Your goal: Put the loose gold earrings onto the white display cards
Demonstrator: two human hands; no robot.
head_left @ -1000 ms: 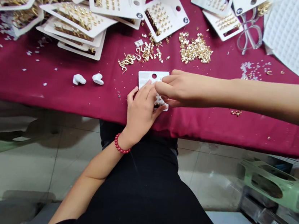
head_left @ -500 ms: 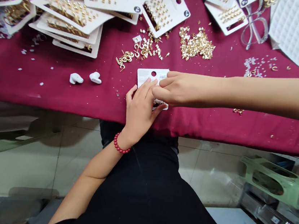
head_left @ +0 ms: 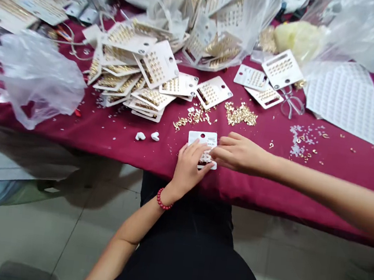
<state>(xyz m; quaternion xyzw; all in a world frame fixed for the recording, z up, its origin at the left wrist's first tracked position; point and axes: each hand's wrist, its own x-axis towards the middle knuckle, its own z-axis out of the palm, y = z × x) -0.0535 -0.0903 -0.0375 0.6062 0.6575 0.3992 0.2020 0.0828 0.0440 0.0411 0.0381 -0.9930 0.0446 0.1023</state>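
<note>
A white earring card (head_left: 193,135) with a round hole and a price label lies on the red cloth near the table's front edge. My left hand (head_left: 190,164), with a red bead bracelet at the wrist, holds the card down, fingers across its face and thumb by its lower edge. Over the card's right side, my right hand (head_left: 240,153) has its fingers pinched together; what is between them is too small to make out. Just beyond the card are a heap of small gold earring backs (head_left: 241,115) and some gold hooked pieces (head_left: 181,122).
White earbuds (head_left: 155,136) lie left of the card. Stacked earring cards (head_left: 150,103) and a clear bag of cards (head_left: 217,30) stand behind. Clear glasses (head_left: 291,105), a white dotted sheet (head_left: 348,101) and tiny clear bits (head_left: 298,140) are to the right. A crumpled plastic bag (head_left: 41,76) lies left.
The camera view has tilted up and pulled back, so more of the table's far side shows. Both hands stay at the card; my right hand has shifted slightly right, uncovering the price label.
</note>
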